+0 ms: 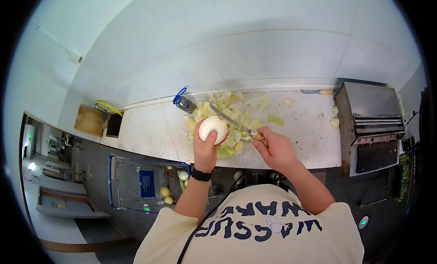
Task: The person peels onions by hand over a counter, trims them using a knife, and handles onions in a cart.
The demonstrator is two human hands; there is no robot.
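My left hand point(207, 148) is wrapped round a smooth, white, round melon point(214, 126), with the thumb pressed on its near side. A long knife point(229, 119) is gripped by its wooden handle in my right hand point(276, 148). The blade points up and left, passing close to the melon's upper right; whether it touches cannot be made out. Beneath both hands, a heap of pale yellow-green peelings point(234, 112) spreads over the white worktop point(152, 127).
A dark bottle with a blue loop point(185, 104) stands left of the heap. Another wooden-handled knife point(317, 92) lies by the wall. On the right sits a metal machine point(371, 123). Below the worktop's left edge is a shopping cart point(127, 182) holding several round fruits point(165, 191).
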